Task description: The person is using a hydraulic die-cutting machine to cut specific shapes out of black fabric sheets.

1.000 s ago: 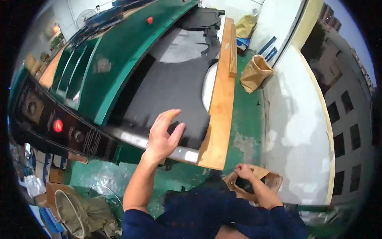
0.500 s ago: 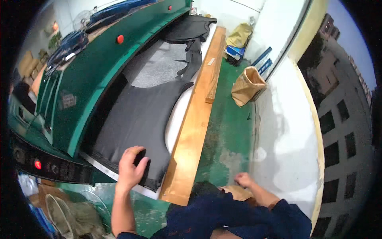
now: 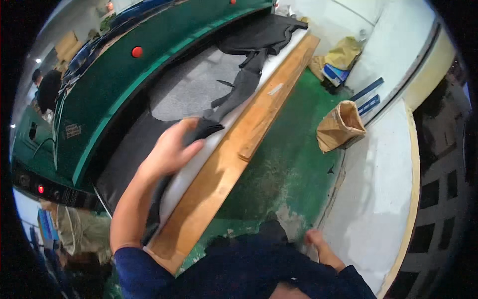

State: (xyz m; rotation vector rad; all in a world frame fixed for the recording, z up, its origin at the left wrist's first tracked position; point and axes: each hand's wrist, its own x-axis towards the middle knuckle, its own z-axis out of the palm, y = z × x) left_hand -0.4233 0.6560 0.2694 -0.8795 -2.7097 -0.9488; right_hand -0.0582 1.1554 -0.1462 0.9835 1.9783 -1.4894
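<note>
My left hand point(image 3: 174, 147) reaches over the notched edge of a black sheet point(image 3: 134, 134), thumb apart from the fingers. Nothing shows in its grip, and the fingertips are partly hidden, so I cannot tell whether they touch the sheet. Beneath is a long white bed point(image 3: 186, 174), with more black cut pieces point(image 3: 264, 35) at its far end. Between them a grey, speckled area point(image 3: 186, 89) shows. My right hand point(image 3: 314, 237) hangs low at my right side, curled and slightly blurred, with nothing visible in it.
A green machine beam point(image 3: 107, 84) with a red button point(image 3: 137, 52) runs along the left. A wooden board point(image 3: 219, 174) edges the bed. On the green floor point(image 3: 279, 169), a brown paper bag point(image 3: 341, 127) stands near the white wall point(image 3: 381, 174). A person point(image 3: 47, 89) is at far left.
My left hand has moved forward along the black sheet to its notched edge. My view has shifted and turned, and the right hand stays low at my side.
</note>
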